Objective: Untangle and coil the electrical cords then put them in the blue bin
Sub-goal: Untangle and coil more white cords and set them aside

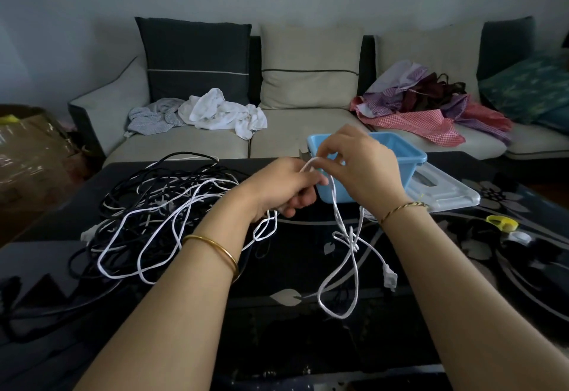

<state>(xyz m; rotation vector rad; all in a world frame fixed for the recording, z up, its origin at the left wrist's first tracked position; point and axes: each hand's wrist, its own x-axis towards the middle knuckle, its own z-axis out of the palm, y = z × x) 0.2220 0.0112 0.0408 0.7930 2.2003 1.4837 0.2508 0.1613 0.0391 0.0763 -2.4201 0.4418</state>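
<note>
While left fingers [312, 180] grip white cord [354, 247], right fingers [327, 145] pinch its raised loop.

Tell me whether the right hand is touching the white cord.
Touching. The head view shows the right hand pinching the top loop of the white cord, while the left hand grips the same cord.

blue bin [409, 156]: near corner occluded | black cords [123, 230]: run off left edge
</note>
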